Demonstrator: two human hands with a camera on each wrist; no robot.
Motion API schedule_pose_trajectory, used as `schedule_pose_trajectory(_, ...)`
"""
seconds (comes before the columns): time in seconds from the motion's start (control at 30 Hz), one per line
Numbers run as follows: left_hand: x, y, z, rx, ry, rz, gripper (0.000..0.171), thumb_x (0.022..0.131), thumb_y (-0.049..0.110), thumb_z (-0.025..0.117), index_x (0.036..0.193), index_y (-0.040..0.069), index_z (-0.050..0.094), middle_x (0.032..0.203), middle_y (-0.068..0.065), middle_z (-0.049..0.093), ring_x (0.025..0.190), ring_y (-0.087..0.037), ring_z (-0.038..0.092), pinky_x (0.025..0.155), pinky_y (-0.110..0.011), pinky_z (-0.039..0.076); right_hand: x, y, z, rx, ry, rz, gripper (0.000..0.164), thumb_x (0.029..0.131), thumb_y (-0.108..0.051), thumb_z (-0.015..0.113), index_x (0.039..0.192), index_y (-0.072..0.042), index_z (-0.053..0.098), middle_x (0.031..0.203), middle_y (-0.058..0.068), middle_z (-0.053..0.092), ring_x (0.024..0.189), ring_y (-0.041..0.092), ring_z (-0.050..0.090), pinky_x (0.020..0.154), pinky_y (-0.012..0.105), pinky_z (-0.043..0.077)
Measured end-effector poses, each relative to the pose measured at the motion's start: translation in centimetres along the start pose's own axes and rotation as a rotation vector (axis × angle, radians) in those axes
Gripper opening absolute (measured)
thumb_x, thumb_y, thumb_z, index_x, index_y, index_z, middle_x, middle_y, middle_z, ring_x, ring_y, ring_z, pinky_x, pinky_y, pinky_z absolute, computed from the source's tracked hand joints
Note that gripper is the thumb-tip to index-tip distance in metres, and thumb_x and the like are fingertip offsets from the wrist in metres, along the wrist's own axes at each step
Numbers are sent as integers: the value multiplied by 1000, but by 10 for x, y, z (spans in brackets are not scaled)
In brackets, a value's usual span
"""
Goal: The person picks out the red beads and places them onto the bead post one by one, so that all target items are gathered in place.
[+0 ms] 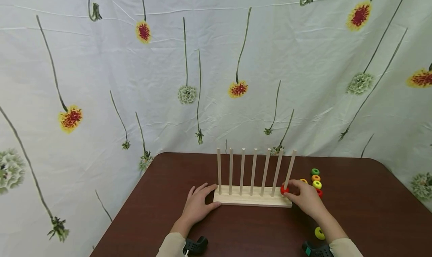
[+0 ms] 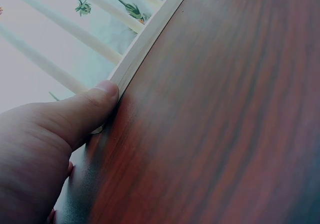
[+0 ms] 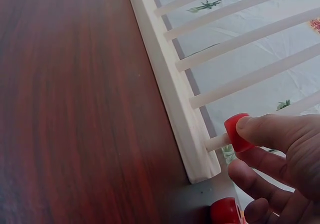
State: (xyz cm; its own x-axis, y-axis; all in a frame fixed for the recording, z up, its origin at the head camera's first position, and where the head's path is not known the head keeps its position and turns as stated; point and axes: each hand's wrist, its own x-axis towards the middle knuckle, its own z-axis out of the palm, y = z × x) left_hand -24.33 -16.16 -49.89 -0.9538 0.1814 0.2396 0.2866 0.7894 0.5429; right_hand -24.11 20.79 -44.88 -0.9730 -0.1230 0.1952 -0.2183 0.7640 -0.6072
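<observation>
As the left hand (image 1: pixel 197 208) holds the wooden stand (image 1: pixel 249 200) at one end, the right hand (image 1: pixel 308 200) pinches a red ring (image 3: pixel 237 136) around the end peg (image 1: pixel 290 167); it looks light and hard, best held by its sides.

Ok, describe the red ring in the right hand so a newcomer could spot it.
On the dark brown table stands a pale wooden rack with seven pegs. At its right end, the right hand pinches the red ring round the outermost peg. It's the only ring on any peg; another red ring lies on the table.
</observation>
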Motion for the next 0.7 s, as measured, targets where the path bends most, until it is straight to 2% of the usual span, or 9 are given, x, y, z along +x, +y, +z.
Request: schedule_pose_trajectory(0.7, 0, -1, 2, 20, 10, 7, 62, 85, 41, 79, 140, 19, 60, 141, -3, 62, 142, -31, 46, 121, -65, 18, 1, 4, 6, -10, -40, 30, 34, 83, -16, 81, 113, -3, 70, 97, 7, 70, 74, 14, 55, 58, 27, 46)
